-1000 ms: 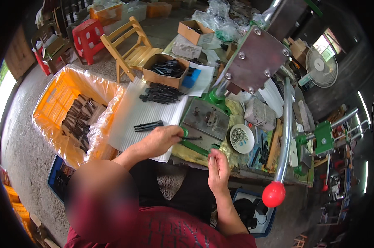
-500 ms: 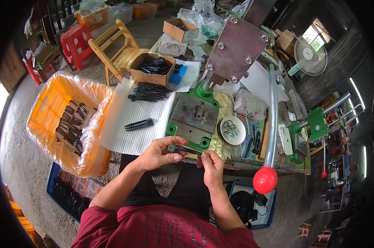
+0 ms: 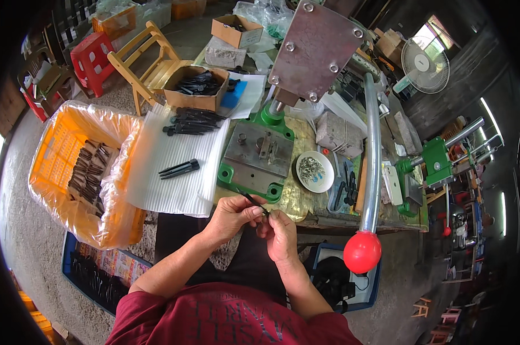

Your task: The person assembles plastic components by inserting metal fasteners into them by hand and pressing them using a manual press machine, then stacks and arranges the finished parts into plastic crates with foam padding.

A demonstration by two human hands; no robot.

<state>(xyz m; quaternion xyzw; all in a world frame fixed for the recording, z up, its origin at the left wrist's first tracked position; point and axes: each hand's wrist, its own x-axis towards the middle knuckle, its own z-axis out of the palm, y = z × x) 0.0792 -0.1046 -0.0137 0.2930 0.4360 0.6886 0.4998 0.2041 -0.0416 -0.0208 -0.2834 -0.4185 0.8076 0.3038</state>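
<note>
Both hands meet in front of the press. Between the fingers is a slim black clip-like piece (image 3: 248,198), its narrow end slanting up and left past my left thumb. My left hand (image 3: 230,219) pinches it, and my right hand (image 3: 281,234) pinches it at the lower right end. The fingers cover most of that end. Just beyond stands a green arbor press (image 3: 274,192) with a steel bed plate (image 3: 254,155). Similar black pieces (image 3: 179,169) lie on a white foam sheet (image 3: 140,181), with a larger pile (image 3: 194,121) farther back.
Left is an orange crate (image 3: 56,158) lined with plastic, holding dark pieces. A cardboard box (image 3: 205,102) of black pieces stands behind the foam. Small metal parts fill a white dish (image 3: 319,189). The press lever's red ball (image 3: 363,252) hangs right of my right arm.
My hands have come closer together, and the black piece has turned from nearly level to a steeper slant. The whole view has shifted slightly.
</note>
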